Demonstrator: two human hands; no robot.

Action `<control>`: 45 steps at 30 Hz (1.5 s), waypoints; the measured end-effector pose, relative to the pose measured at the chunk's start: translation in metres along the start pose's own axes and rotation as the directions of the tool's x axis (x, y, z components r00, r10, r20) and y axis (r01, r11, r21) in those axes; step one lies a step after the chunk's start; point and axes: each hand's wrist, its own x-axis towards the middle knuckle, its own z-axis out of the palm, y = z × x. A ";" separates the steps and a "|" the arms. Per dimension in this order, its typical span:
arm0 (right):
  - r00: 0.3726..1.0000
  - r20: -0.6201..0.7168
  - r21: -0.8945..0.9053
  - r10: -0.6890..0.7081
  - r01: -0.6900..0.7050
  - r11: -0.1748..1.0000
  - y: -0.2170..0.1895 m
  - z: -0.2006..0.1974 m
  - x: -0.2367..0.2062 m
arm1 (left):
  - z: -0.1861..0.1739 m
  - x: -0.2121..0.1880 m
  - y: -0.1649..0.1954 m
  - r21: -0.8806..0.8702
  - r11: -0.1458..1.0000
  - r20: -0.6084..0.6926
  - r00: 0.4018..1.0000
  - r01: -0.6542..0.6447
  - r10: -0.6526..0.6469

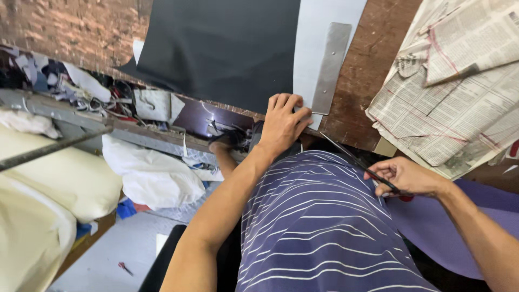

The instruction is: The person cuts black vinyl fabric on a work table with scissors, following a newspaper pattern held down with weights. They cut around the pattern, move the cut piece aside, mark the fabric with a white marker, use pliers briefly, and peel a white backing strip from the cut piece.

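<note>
Black sheet lies on the wooden table beside a pale sheet carrying a metal ruler, whose near end the left hand presses with fingers spread, while the right hand grips scissors, fingers closed round the handles, near newspapers.

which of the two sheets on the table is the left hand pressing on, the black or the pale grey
The pale grey sheet: the left hand lies on its near corner beside the metal strip. The black sheet is untouched.
</note>
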 end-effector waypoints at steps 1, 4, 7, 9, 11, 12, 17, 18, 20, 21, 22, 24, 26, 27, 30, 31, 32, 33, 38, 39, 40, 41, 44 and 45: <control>0.999 0.035 0.010 -0.008 0.008 1.000 -0.002 -0.005 0.001 | 0.001 0.000 -0.001 -0.008 1.000 -0.002 1.000 0.005 -0.005; 0.996 0.053 -0.028 0.075 -0.074 0.997 -0.008 -0.017 0.011 | 0.005 -0.001 -0.003 -0.041 0.999 -0.006 1.000 0.031 -0.031; 0.989 0.061 -0.186 -0.135 0.144 0.972 -0.014 -0.020 0.022 | 0.008 -0.001 -0.004 -0.061 0.997 0.000 0.999 0.042 -0.042; 0.988 0.019 -0.268 -0.152 0.151 0.952 -0.018 -0.021 0.026 | 0.009 -0.002 -0.005 -0.072 0.996 -0.002 0.999 0.048 -0.048; 0.988 -0.011 -0.315 -0.154 0.143 0.938 -0.021 -0.019 0.029 | 0.009 -0.002 -0.005 -0.084 0.995 -0.012 0.999 0.048 -0.050; 0.989 -0.023 -0.321 -0.148 0.133 0.938 -0.023 -0.018 0.030 | 0.009 -0.003 -0.006 -0.090 0.995 -0.021 0.999 0.045 -0.047; 0.993 -0.082 -0.375 -0.086 0.049 0.926 -0.031 -0.009 0.031 | 0.007 -0.005 -0.006 -0.094 0.994 -0.027 0.998 0.049 -0.052; 0.991 -0.086 -0.375 -0.103 0.064 0.925 -0.032 -0.007 0.030 | 0.007 -0.005 -0.006 -0.096 0.994 -0.029 0.998 0.045 -0.048; 0.987 -0.097 -0.388 -0.127 0.080 0.918 -0.034 -0.004 0.029 | 0.006 -0.005 -0.006 -0.098 0.994 -0.026 0.999 0.043 -0.046; 0.985 -0.107 -0.402 -0.137 0.083 0.912 -0.035 -0.003 0.028 | 0.005 -0.005 -0.007 -0.098 0.994 -0.024 0.999 0.042 -0.045; 0.982 -0.117 -0.416 -0.147 0.086 0.905 -0.035 -0.002 0.028 | 0.005 -0.005 -0.007 -0.097 0.994 -0.023 0.999 0.040 -0.043; 0.980 -0.138 -0.428 -0.141 0.069 0.901 -0.036 -0.001 0.027 | 0.004 -0.005 -0.007 -0.100 0.994 -0.019 0.999 0.038 -0.040; 0.979 -0.148 -0.423 -0.140 0.065 0.904 -0.036 0.000 0.026 | 0.004 -0.005 -0.008 -0.100 0.994 -0.014 0.999 0.037 -0.039; 0.979 -0.149 -0.412 -0.140 0.067 0.909 -0.036 0.000 0.026 | 0.003 -0.005 -0.007 -0.102 0.994 -0.012 0.999 0.038 -0.039; 0.977 -0.151 -0.404 -0.153 0.081 0.911 -0.036 0.000 0.026 | 0.004 -0.006 -0.007 -0.109 0.993 -0.019 0.999 0.037 -0.039; 0.975 -0.149 -0.407 -0.164 0.091 0.909 -0.035 0.000 0.026 | 0.004 -0.006 -0.008 -0.107 0.994 -0.025 0.999 0.036 -0.039; 0.975 -0.160 -0.410 -0.155 0.077 0.909 -0.035 0.000 0.026 | 0.004 -0.006 -0.008 -0.106 0.994 -0.022 0.999 0.035 -0.038; 0.975 -0.171 -0.413 -0.144 0.062 0.909 -0.034 0.000 0.026 | 0.004 -0.006 -0.008 -0.105 0.994 -0.017 0.999 0.034 -0.037; 0.964 -0.155 -0.410 -0.216 0.137 0.902 -0.031 -0.001 0.027 | 0.004 -0.007 -0.008 -0.114 0.993 -0.020 0.999 0.031 -0.034; 0.964 -0.160 -0.413 -0.211 0.129 0.901 -0.031 -0.001 0.027 | 0.004 -0.007 -0.008 -0.113 0.993 -0.018 0.999 0.035 -0.037; 0.965 -0.162 -0.417 -0.205 0.121 0.901 -0.031 -0.001 0.028 | 0.004 -0.007 -0.008 -0.113 0.993 -0.016 0.999 0.041 -0.043; 0.964 -0.163 -0.415 -0.209 0.125 0.901 -0.031 -0.002 0.028 | 0.003 -0.008 -0.008 -0.117 0.992 -0.021 0.999 0.038 -0.041; 0.965 -0.164 -0.425 -0.207 0.120 0.897 -0.032 -0.003 0.029 | 0.003 -0.008 -0.009 -0.121 0.992 -0.028 0.999 0.040 -0.043; 0.966 -0.167 -0.440 -0.195 0.104 0.892 -0.033 -0.003 0.029 | 0.003 -0.008 -0.009 -0.122 0.991 -0.024 0.999 0.045 -0.048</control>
